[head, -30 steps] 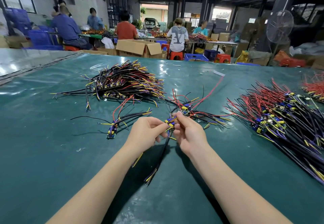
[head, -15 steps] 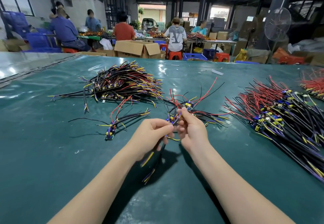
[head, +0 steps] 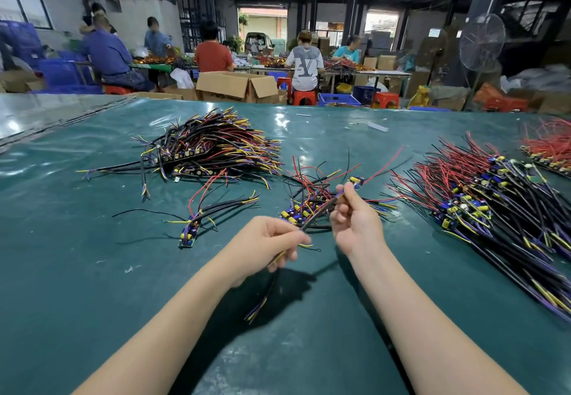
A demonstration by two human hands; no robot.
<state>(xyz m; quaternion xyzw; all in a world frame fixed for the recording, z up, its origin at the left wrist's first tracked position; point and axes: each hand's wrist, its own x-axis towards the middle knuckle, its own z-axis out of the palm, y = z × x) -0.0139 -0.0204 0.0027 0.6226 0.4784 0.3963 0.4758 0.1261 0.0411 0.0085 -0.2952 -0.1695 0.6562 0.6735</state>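
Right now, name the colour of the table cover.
The table cover is dark teal, clearest in the head view.

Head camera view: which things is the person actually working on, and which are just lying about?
In hand: wired circuit board, held by left hand and right hand.
Lying about: left pile of wired boards, right pile, lone board, cardboard box, fan.
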